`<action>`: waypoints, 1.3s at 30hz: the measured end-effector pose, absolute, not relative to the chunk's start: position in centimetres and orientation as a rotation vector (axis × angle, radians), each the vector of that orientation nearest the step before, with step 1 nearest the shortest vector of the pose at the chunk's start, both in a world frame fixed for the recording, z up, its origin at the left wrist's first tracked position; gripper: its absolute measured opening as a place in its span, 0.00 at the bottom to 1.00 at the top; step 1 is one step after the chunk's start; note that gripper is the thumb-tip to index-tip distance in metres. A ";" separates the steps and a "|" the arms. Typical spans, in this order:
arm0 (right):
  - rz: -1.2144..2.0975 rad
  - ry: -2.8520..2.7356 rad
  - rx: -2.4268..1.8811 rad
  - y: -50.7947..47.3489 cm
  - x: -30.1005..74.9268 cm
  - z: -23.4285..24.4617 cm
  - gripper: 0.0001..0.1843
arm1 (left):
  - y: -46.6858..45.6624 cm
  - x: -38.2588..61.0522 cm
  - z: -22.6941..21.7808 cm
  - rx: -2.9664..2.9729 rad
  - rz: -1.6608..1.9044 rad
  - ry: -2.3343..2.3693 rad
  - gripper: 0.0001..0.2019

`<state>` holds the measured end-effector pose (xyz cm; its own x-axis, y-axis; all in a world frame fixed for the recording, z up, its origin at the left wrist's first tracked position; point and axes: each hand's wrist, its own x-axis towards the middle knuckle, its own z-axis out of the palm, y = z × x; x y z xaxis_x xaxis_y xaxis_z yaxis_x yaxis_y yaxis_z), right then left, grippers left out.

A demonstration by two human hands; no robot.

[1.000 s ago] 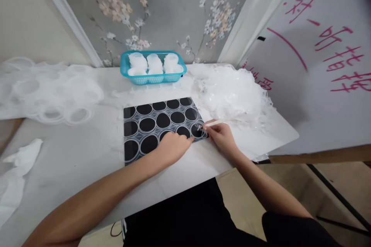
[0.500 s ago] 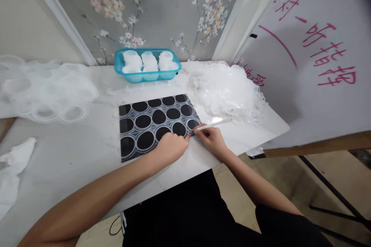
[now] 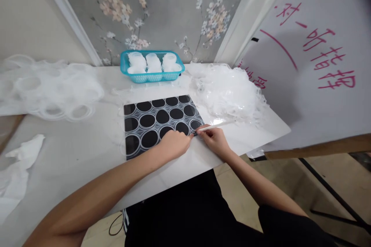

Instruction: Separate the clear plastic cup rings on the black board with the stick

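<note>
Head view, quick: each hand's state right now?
Left hand: fingers partly curled at the near edge of the dark patterned sheet; any grip cannot be told.
Right hand: closed, holding a slim white tool.

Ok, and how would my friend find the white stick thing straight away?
Start at the white table and find the dark sheet covered in black ovals. By its near right corner, the right hand holds the white stick, which slants out toward a whitish, tangled pile. It's straight and slim, while that pile is loose and curly.
</note>
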<state>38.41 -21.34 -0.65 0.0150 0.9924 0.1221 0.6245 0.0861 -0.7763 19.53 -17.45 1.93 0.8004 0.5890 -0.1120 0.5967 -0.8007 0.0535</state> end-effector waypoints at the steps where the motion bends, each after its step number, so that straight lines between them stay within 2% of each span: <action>1: 0.644 -1.715 -1.623 -21.6 38.3 -0.8 0.14 | -17.4 19.5 1.9 2.903 -0.136 0.956 0.20; 5: 0.343 -1.907 -1.640 -22.6 38.0 -2.0 0.13 | -17.3 19.6 1.8 2.906 -0.119 0.943 0.19; 9: 0.049 -2.145 -1.662 -19.6 39.2 -1.0 0.17 | -17.5 19.9 2.0 2.916 -0.110 0.924 0.19; 13: -0.191 -1.578 -1.897 -12.4 41.2 4.2 0.15 | -17.5 19.4 2.6 2.928 -0.124 0.900 0.21; 15: -0.076 -1.455 -1.799 -10.0 41.1 6.7 0.12 | -17.0 18.7 3.5 2.880 -0.097 0.849 0.18; 18: 0.273 -1.563 -1.653 -9.2 38.7 9.1 0.11 | -15.6 17.0 6.0 2.740 0.046 0.879 0.15; 22: 0.704 -1.756 -1.269 -10.3 34.2 11.3 0.12 | -14.2 13.7 10.8 2.431 0.515 1.289 0.19; 24: 0.843 -1.714 -1.105 -10.6 32.3 12.6 0.09 | -14.2 12.0 12.8 2.235 0.789 1.404 0.16; 26: 0.963 -1.652 -0.953 -10.8 30.8 13.9 0.04 | -14.5 10.6 14.1 2.112 0.945 1.437 0.17; 29: 1.212 -1.574 -0.744 -11.1 28.9 14.6 0.02 | -15.1 9.5 14.8 2.048 0.976 1.465 0.23; 33: 1.385 -1.516 -0.620 -11.7 28.0 14.1 0.01 | -15.5 9.3 14.9 2.012 0.932 1.434 0.14; 39: 1.386 -1.505 -0.614 -12.7 28.8 14.1 0.01 | -16.0 9.2 15.4 1.962 0.963 1.294 0.12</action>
<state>28.82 -12.73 14.07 -0.4091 0.8588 0.3083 -0.2368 0.2264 -0.9448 9.22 -16.04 15.43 0.2641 0.9326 0.2462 0.5035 -0.3510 0.7895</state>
